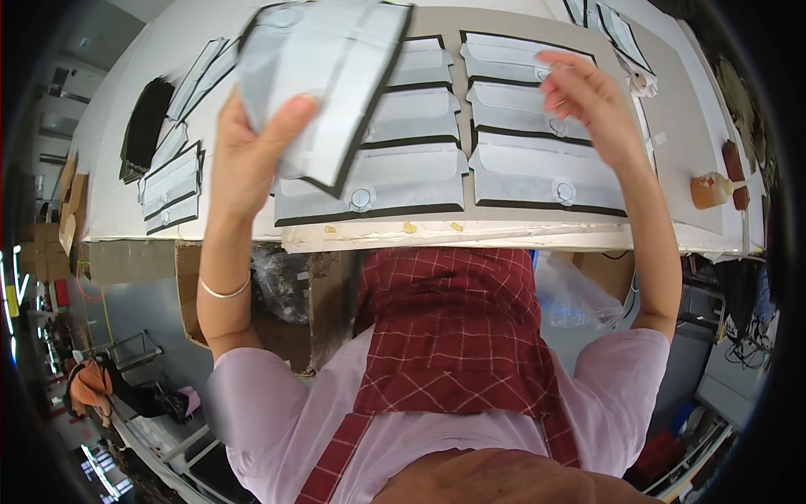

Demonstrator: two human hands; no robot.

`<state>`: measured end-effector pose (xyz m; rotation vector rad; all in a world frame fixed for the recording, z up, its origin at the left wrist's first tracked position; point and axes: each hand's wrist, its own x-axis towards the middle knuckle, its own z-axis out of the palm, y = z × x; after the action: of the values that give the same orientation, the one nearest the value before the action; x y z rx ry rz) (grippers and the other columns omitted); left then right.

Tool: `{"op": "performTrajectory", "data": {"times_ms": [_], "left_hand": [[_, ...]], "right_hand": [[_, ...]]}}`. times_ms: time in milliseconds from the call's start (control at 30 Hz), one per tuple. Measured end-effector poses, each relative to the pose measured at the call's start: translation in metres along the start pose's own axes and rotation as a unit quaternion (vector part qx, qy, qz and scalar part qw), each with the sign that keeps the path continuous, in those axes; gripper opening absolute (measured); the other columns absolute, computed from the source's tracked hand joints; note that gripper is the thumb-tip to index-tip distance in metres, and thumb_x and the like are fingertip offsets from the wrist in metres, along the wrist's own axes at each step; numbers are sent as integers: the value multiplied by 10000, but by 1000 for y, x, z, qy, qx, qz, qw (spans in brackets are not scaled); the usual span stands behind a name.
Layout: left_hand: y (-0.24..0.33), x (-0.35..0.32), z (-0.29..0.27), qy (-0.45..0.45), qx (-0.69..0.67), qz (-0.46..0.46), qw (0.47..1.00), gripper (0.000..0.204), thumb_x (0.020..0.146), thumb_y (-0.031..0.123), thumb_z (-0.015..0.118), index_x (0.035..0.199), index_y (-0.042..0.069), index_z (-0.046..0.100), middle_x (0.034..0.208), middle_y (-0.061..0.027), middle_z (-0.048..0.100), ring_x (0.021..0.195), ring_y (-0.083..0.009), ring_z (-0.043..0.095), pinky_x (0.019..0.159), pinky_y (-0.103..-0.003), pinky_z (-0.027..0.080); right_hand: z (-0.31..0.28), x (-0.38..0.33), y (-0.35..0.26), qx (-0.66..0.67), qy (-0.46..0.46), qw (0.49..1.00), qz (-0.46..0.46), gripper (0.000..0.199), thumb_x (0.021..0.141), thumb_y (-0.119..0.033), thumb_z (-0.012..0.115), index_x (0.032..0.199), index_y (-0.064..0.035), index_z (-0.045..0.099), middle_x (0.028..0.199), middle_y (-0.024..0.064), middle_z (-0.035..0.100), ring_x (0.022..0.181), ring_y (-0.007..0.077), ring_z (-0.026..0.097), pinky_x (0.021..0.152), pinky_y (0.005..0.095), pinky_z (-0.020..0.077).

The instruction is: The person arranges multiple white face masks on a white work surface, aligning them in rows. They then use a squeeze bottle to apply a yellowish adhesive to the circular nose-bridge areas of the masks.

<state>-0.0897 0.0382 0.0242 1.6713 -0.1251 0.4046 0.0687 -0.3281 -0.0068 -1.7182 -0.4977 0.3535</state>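
Observation:
My left hand (pixel 252 147) is closed on a white panel with black edging (pixel 327 76), raised above the table, its thumb across the front face. More panels of this kind lie flat in two columns on a grey board. One panel (pixel 411 176) is at the near left, partly under the raised one, and another panel (pixel 546 172) is at the near right; each shows a round fitting. Over the right column hovers my right hand (pixel 588 101), its fingers bent and bunched near the thumb. Whether anything small is between those fingertips I cannot make out.
Left on the white table (pixel 109 202) lie a stack of black pieces (pixel 147 126) and several smaller panels (pixel 170 189). A bottle of amber liquid (pixel 712 190) sits at the right. Below the table edge stands an open cardboard box (pixel 189 286) with plastic film (pixel 281 281) inside.

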Motion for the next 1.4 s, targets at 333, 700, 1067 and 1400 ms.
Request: {"op": "performTrajectory", "data": {"times_ms": [333,700,1067,1400], "left_hand": [[-10,15,53,-180,-51,-40,982,434,924,170,789,1291,8,624,1109,-65,734,982,-117,685,884,-294,555],[35,124,67,-166,121,34,978,456,925,244,793,1267,-17,643,1136,-91,718,1046,-159,663,931,-307,533],[-69,181,95,-109,-46,-155,981,502,899,216,819,1280,-32,605,1168,-123,701,1094,-180,674,967,-316,546],[-117,198,128,-111,134,-118,978,876,810,163,872,1516,8,376,1111,-167,737,1030,-236,709,931,-349,543]], "right_hand": [[65,18,-51,64,-97,985,-129,429,1049,-255,600,1410,-27,557,1252,73,688,1086,103,654,991,268,490],[-31,60,-139,-212,-213,945,-129,401,976,-122,709,1344,14,626,1128,89,720,956,103,644,823,242,527],[-126,85,7,57,92,994,19,382,826,-22,830,1129,-69,602,793,9,670,626,67,613,512,210,461],[-146,99,63,-12,124,992,21,433,844,22,795,1212,61,572,740,12,606,598,90,559,510,245,447]]}}
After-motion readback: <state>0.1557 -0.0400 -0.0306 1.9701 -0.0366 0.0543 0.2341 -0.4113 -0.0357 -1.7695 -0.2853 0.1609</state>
